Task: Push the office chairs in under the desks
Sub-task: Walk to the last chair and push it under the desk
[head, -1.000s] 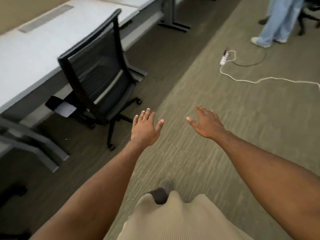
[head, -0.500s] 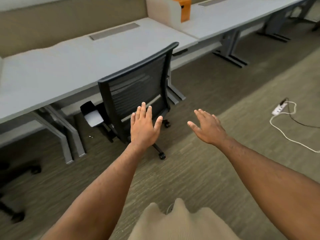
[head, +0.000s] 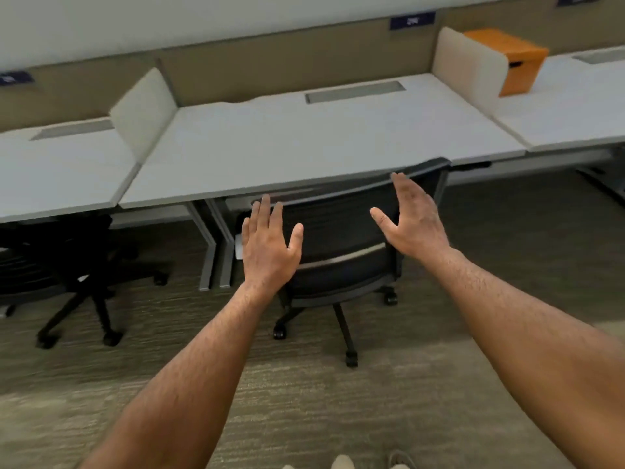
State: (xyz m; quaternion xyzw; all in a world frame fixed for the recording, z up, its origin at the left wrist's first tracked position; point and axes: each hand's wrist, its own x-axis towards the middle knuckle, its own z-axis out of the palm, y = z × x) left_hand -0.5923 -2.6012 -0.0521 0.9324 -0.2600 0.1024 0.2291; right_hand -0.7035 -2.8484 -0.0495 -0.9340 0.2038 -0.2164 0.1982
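A black mesh-back office chair stands in front of a grey desk, its backrest top level with the desk's front edge and its wheeled base out on the carpet. My left hand is open, fingers spread, in front of the left side of the backrest. On the right side of the backrest, my right hand is open too, palm turned inward. Whether either hand touches the mesh I cannot tell. A second black chair sits partly under the left desk.
Beige dividers separate the desks. An orange box stands on the right desk. Grey desk legs stand just left of the chair. Carpet covers the floor, and my shoes show at the bottom edge.
My view has swung left to face the desk squarely. The chair, earlier off to the left, is now directly ahead, and both open hands have risen to its backrest.
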